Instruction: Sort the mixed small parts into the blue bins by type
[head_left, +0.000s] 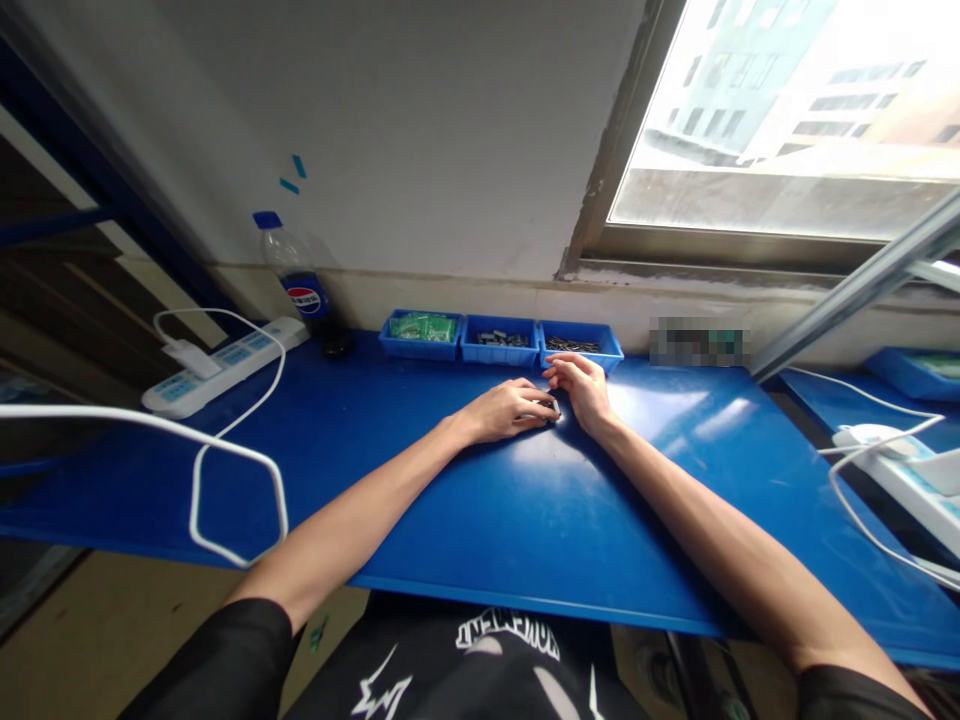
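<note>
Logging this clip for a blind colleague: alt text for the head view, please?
The left hand holds a small dark part on a blue table, the right hand close beside it. Three blue bins stand just behind; a bottle and power strip sit at left.

Daylight floods in from the overexposed window (pixel 787 110) at upper right, throwing glare on the blue table (pixel 525 500); the left edge is dim, the edges bowed.
</note>
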